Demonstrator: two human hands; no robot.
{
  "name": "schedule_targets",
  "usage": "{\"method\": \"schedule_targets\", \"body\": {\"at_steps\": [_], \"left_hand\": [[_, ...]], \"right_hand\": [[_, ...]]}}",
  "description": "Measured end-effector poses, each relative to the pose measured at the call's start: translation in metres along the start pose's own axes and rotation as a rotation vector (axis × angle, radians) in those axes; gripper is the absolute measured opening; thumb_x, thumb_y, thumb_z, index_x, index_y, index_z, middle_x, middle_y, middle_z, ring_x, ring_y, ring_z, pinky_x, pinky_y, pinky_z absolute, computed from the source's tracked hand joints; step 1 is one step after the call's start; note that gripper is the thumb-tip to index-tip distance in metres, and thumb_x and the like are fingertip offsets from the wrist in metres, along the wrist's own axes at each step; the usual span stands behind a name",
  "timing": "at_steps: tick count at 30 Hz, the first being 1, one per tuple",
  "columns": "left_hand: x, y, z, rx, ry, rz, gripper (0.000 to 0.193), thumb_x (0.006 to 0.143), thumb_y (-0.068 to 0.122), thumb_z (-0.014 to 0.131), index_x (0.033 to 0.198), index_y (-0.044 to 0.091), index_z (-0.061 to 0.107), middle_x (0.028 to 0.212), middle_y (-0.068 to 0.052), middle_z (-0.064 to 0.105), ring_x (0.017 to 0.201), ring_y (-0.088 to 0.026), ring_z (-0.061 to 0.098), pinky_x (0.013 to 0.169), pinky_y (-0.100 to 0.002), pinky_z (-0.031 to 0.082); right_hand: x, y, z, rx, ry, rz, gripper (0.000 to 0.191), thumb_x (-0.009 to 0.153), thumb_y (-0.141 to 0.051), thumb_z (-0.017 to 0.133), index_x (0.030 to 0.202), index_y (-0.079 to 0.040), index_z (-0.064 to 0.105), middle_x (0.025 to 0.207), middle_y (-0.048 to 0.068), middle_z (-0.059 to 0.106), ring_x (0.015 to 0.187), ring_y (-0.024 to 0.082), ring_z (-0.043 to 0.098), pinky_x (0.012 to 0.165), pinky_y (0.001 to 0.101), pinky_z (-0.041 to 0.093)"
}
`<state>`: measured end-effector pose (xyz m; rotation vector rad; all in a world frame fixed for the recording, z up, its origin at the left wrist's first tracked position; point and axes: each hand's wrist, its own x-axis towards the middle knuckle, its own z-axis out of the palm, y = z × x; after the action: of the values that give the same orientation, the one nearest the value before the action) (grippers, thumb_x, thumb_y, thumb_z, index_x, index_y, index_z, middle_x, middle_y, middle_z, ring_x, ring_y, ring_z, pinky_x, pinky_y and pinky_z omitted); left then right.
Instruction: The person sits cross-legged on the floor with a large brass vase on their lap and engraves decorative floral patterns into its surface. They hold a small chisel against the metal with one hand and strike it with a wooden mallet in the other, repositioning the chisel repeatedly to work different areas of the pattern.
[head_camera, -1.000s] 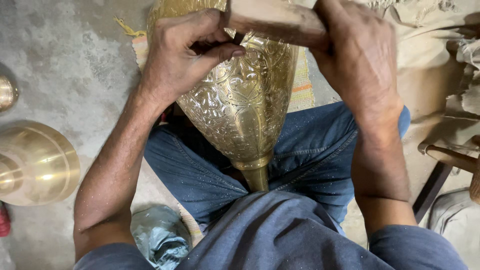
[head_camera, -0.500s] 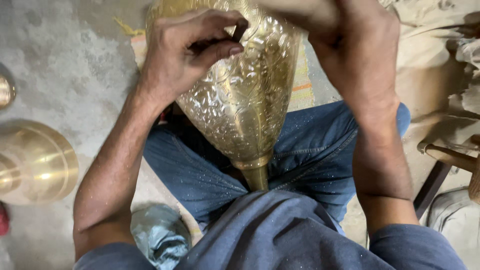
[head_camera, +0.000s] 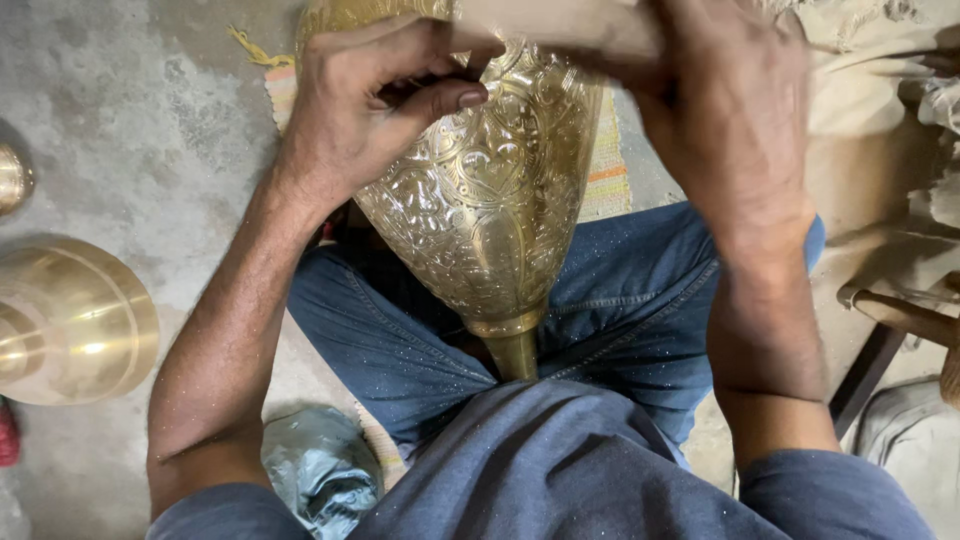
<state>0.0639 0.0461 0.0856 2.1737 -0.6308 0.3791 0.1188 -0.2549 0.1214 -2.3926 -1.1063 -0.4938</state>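
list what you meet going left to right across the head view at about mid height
plain brass bell-shaped piece → left forearm → engraved brass vessel → right forearm → wooden stick

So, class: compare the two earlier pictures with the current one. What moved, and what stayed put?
The right hand swung its wooden tool: up and away half a second ago, now back down, blurred, across the top of the engraved brass vessel. The left hand kept its pinch at the vessel's upper part. The vessel stayed on the lap, and the brass dish on the floor stayed too.
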Motion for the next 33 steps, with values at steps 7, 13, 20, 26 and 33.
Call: {"method": "schedule_targets", "body": {"at_steps": [7, 13, 20, 26, 33], "left_hand": [[0.003, -0.005, 0.002, -0.005, 0.015, -0.003, 0.021, 0.100, 0.012, 0.084, 0.113, 0.003, 0.071, 0.105, -0.010, 0.076, 0.094, -0.018, 0.079, 0.082, -0.029, 0.068], [0.000, -0.003, 0.000, 0.002, -0.009, -0.005, 0.022, 0.104, 0.010, 0.082, 0.123, 0.004, 0.073, 0.110, -0.010, 0.076, 0.098, -0.017, 0.078, 0.085, -0.029, 0.069], [0.003, 0.002, 0.000, -0.054, 0.011, -0.035, 0.024, 0.106, 0.011, 0.083, 0.126, 0.005, 0.072, 0.109, -0.007, 0.077, 0.102, -0.016, 0.080, 0.090, -0.029, 0.070], [-0.001, 0.003, 0.000, -0.076, 0.019, -0.004, 0.024, 0.103, 0.005, 0.079, 0.126, 0.004, 0.071, 0.118, -0.008, 0.077, 0.106, -0.017, 0.079, 0.093, -0.029, 0.070], [0.001, -0.001, 0.004, -0.018, 0.041, -0.104, 0.028, 0.102, 0.013, 0.089, 0.122, 0.005, 0.072, 0.107, -0.008, 0.078, 0.098, -0.017, 0.080, 0.088, -0.031, 0.069]], "right_hand": [[-0.001, 0.004, 0.000, -0.134, 0.004, -0.054, 0.037, 0.088, 0.000, 0.083, 0.118, 0.000, 0.061, 0.098, 0.015, 0.069, 0.086, 0.032, 0.070, 0.079, 0.0443, 0.056], [-0.002, 0.004, 0.000, -0.039, -0.041, 0.018, 0.036, 0.092, 0.005, 0.078, 0.124, 0.002, 0.061, 0.095, 0.016, 0.067, 0.083, 0.030, 0.069, 0.076, 0.0411, 0.055], [0.001, 0.002, -0.001, -0.077, 0.038, -0.055, 0.038, 0.086, 0.004, 0.079, 0.120, 0.002, 0.060, 0.097, 0.019, 0.067, 0.089, 0.037, 0.068, 0.081, 0.0451, 0.055], [0.001, 0.000, 0.001, 0.031, 0.012, 0.030, 0.034, 0.093, 0.004, 0.079, 0.122, 0.002, 0.060, 0.096, 0.019, 0.068, 0.088, 0.036, 0.070, 0.079, 0.0445, 0.056], [0.000, 0.007, 0.015, -0.028, 0.013, 0.013, 0.033, 0.091, 0.003, 0.079, 0.118, 0.001, 0.059, 0.097, 0.018, 0.069, 0.090, 0.037, 0.069, 0.078, 0.0459, 0.056]]}}
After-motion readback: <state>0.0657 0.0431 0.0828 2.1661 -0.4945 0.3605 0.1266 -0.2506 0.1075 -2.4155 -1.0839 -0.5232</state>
